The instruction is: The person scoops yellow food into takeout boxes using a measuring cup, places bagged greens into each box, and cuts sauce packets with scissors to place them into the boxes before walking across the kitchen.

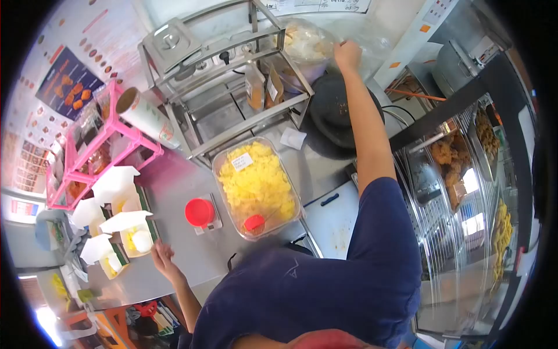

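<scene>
Fingers (166, 249) curl loosely on left hand (164, 259) over metal counter (173, 203) near postered wall (119, 43), unclear on right hand (348, 56).

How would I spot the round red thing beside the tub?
On the metal counter, find the big clear tub of yellow food. Just left of it, the round red thing sits on a small flat base. It looks wider than the other red piece, which is at the tub's near end.

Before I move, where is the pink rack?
In the head view, the pink rack stands on the left side, just beyond the open white food boxes.
</scene>
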Motion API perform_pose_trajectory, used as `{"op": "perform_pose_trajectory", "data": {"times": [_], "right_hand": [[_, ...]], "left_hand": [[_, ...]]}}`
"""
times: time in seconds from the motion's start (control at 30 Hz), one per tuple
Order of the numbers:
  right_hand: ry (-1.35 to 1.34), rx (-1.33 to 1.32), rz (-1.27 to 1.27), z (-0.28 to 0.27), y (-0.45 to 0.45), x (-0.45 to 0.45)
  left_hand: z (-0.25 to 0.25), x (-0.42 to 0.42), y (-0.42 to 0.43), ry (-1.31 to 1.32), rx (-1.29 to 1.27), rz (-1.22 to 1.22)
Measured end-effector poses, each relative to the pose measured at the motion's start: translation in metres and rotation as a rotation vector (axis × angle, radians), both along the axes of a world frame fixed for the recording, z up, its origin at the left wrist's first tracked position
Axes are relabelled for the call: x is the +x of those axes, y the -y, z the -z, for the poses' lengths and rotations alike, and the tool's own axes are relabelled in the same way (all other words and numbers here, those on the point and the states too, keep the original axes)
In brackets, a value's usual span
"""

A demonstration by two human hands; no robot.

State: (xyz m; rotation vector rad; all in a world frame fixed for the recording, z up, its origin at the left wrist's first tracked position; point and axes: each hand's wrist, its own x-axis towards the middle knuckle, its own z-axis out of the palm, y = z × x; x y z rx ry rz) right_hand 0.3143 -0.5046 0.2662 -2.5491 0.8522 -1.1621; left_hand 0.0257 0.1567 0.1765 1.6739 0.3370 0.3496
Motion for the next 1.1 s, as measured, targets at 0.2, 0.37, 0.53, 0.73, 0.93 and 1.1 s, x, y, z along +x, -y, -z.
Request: {"op": "perform_pose_trajectory", "data": {"times": [0.2, 0.37, 0.53, 0.73, 0.93, 1.1], "right_hand": [[-0.364, -0.454, 0.13, 0.05, 0.154, 0.084], [-0.832, -0.084, -0.001, 0.036, 0.249, 0.109], [-0.913, -0.144, 0.011, 0.074, 0.3, 0.131], [-0.773, 0.185, -0.373, 0.046, 0.257, 0.154], [-1.356, -0.278, -0.384, 0.093, 0.266, 0.181], [-1.38, -0.32, -0.389, 0.133, 0.257, 0.166]], "left_hand": [[0.107, -0.097, -0.025, -0.05, -0.053, -0.557], [0.161, -0.149, 0.019, -0.453, 0.066, -0.727], [0.179, -0.168, 0.04, -0.733, 0.144, -0.742], [0.181, -0.176, 0.05, -0.867, 0.197, -0.751], [0.179, -0.192, 0.055, -0.917, 0.208, -0.777], [0.18, -0.206, 0.058, -0.957, 0.209, -0.783]]}}
